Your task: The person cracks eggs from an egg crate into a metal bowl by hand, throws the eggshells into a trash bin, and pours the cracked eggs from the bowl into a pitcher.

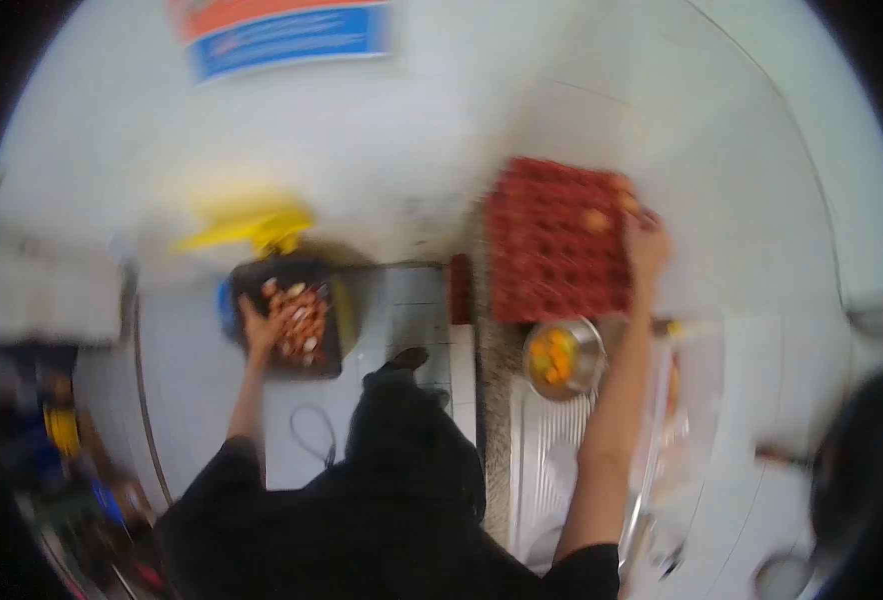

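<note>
My left hand is over a black bin, its fingers spread against the heap of broken eggshells inside. At the right edge of a red egg tray, my right hand reaches up beside a few brown eggs in the far right corner. Motion blurs its fingers, so I cannot make out whether an egg is in them. Just below the tray stands a metal bowl with orange-yellow egg yolks in it.
A granite counter carries the tray, the bowl and a ribbed metal drainboard. Something yellow is behind the bin. On the right wall hangs a dark pan. A cable loop lies on the tiled floor.
</note>
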`<move>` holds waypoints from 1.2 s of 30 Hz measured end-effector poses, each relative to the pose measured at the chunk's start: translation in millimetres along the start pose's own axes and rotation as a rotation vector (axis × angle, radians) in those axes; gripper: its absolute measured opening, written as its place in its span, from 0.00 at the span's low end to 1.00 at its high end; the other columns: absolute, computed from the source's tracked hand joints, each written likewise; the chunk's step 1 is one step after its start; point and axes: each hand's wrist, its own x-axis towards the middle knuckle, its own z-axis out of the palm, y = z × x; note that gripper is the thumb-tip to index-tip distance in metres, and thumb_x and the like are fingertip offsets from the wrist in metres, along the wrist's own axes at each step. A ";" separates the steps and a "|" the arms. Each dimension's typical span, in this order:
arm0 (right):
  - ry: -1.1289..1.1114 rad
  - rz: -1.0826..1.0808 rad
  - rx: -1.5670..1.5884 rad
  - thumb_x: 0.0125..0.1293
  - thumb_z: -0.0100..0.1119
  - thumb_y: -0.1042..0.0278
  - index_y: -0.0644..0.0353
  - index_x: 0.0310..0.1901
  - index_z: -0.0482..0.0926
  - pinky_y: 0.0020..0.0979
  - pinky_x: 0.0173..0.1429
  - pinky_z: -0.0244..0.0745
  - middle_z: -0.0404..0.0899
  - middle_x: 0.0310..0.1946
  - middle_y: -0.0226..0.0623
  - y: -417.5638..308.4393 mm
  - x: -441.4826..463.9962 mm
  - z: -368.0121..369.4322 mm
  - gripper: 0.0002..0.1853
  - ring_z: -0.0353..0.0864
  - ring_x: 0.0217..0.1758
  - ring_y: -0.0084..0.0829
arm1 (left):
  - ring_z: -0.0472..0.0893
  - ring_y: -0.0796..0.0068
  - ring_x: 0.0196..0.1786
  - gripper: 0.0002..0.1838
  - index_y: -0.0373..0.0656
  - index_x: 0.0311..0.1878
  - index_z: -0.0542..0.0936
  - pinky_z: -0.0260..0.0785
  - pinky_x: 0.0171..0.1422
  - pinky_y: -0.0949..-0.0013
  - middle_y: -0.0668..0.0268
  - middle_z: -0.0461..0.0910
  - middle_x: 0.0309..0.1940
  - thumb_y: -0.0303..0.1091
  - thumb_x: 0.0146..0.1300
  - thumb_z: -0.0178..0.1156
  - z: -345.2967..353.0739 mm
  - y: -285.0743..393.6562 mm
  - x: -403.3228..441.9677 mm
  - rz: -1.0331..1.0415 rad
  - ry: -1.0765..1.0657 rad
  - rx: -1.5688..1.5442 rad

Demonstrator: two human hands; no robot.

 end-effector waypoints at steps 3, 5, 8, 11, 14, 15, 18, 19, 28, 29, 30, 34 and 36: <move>-0.146 -0.159 -0.162 0.62 0.69 0.47 0.56 0.60 0.81 0.44 0.58 0.78 0.86 0.49 0.51 14.5 38.0 23.5 0.29 0.85 0.54 0.49 | 0.69 0.53 0.71 0.64 0.32 0.79 0.47 0.65 0.72 0.59 0.45 0.67 0.70 0.50 0.51 0.79 -9.1 -37.2 -48.8 -0.076 0.015 0.158; -0.261 -0.166 -0.259 0.62 0.69 0.47 0.53 0.60 0.81 0.44 0.57 0.78 0.86 0.49 0.50 7.1 48.8 32.1 0.29 0.84 0.54 0.51 | 0.85 0.52 0.55 0.51 0.39 0.76 0.61 0.77 0.57 0.58 0.50 0.82 0.57 0.47 0.54 0.77 31.8 -82.0 -63.4 0.035 0.048 0.001; -0.229 -0.144 -0.324 0.61 0.69 0.45 0.51 0.60 0.81 0.43 0.58 0.78 0.86 0.49 0.48 11.8 56.1 37.3 0.29 0.85 0.53 0.49 | 0.88 0.61 0.47 0.26 0.44 0.61 0.79 0.79 0.50 0.61 0.55 0.86 0.51 0.42 0.61 0.72 67.5 -16.7 -95.0 -0.002 -0.262 0.137; -0.045 0.008 0.032 0.62 0.71 0.49 0.57 0.58 0.81 0.39 0.55 0.80 0.86 0.49 0.48 6.7 34.4 18.7 0.28 0.86 0.52 0.41 | 0.84 0.72 0.50 0.21 0.39 0.60 0.80 0.77 0.56 0.64 0.61 0.85 0.52 0.37 0.67 0.67 96.2 102.6 -135.8 0.033 -0.654 -0.321; 0.054 0.232 0.750 0.65 0.71 0.57 0.64 0.56 0.77 0.31 0.52 0.81 0.86 0.45 0.45 1.5 -37.5 -15.0 0.24 0.85 0.50 0.33 | 0.82 0.74 0.55 0.21 0.39 0.63 0.77 0.74 0.60 0.66 0.60 0.84 0.53 0.40 0.73 0.61 124.6 196.0 -169.0 0.257 -1.069 -0.536; 0.088 0.292 0.893 0.66 0.71 0.60 0.65 0.56 0.76 0.29 0.52 0.81 0.86 0.44 0.44 -11.9 -77.8 -31.0 0.23 0.85 0.49 0.31 | 0.81 0.74 0.57 0.22 0.40 0.65 0.76 0.74 0.61 0.65 0.61 0.84 0.53 0.43 0.75 0.58 133.9 223.9 -180.3 0.187 -1.252 -0.634; -0.009 0.156 0.589 0.62 0.74 0.64 0.63 0.53 0.77 0.29 0.49 0.81 0.85 0.40 0.38 8.4 -186.7 -40.0 0.22 0.84 0.43 0.29 | 0.80 0.73 0.59 0.27 0.45 0.69 0.73 0.73 0.63 0.64 0.65 0.82 0.56 0.55 0.79 0.48 177.6 278.8 -215.3 -0.350 -1.454 -0.950; -0.025 0.088 0.475 0.60 0.76 0.66 0.63 0.51 0.79 0.28 0.48 0.81 0.84 0.39 0.36 17.5 -216.6 -37.3 0.21 0.84 0.41 0.28 | 0.80 0.73 0.59 0.28 0.46 0.68 0.73 0.73 0.63 0.63 0.66 0.82 0.56 0.57 0.79 0.45 200.8 287.6 -224.7 -0.452 -1.482 -1.018; 0.298 0.456 0.596 0.73 0.59 0.69 0.65 0.49 0.80 0.29 0.48 0.76 0.84 0.43 0.38 20.7 -285.5 -69.1 0.09 0.81 0.44 0.26 | 0.82 0.67 0.53 0.28 0.46 0.56 0.73 0.75 0.58 0.58 0.62 0.79 0.50 0.63 0.76 0.46 281.5 297.5 -268.1 -0.605 -1.362 -0.760; 0.393 0.387 0.456 0.75 0.56 0.70 0.65 0.48 0.79 0.28 0.47 0.75 0.83 0.43 0.36 16.1 -283.5 -67.5 0.08 0.80 0.44 0.23 | 0.82 0.67 0.54 0.27 0.47 0.57 0.73 0.75 0.59 0.57 0.61 0.78 0.51 0.63 0.76 0.45 291.8 292.2 -268.6 -0.588 -1.370 -0.726; 0.386 0.229 0.286 0.75 0.55 0.71 0.65 0.49 0.79 0.28 0.46 0.75 0.83 0.42 0.36 17.8 -279.5 -60.6 0.08 0.80 0.43 0.23 | 0.80 0.68 0.55 0.27 0.48 0.59 0.72 0.74 0.61 0.56 0.62 0.77 0.53 0.62 0.77 0.44 301.9 287.3 -269.3 -0.558 -1.430 -0.716; 0.392 0.126 0.171 0.75 0.53 0.71 0.66 0.49 0.78 0.28 0.43 0.74 0.81 0.38 0.35 56.4 -286.8 -20.5 0.09 0.79 0.38 0.25 | 0.77 0.68 0.59 0.23 0.45 0.62 0.72 0.71 0.66 0.61 0.63 0.78 0.53 0.53 0.79 0.45 308.9 302.4 -277.7 -0.502 -1.528 -0.691; 0.441 0.438 0.499 0.75 0.54 0.68 0.63 0.50 0.77 0.27 0.36 0.73 0.82 0.35 0.34 63.6 -286.2 -18.8 0.09 0.79 0.31 0.27 | 0.78 0.68 0.58 0.19 0.44 0.61 0.72 0.70 0.66 0.63 0.63 0.78 0.55 0.48 0.79 0.48 321.4 298.1 -270.5 -0.491 -1.505 -0.693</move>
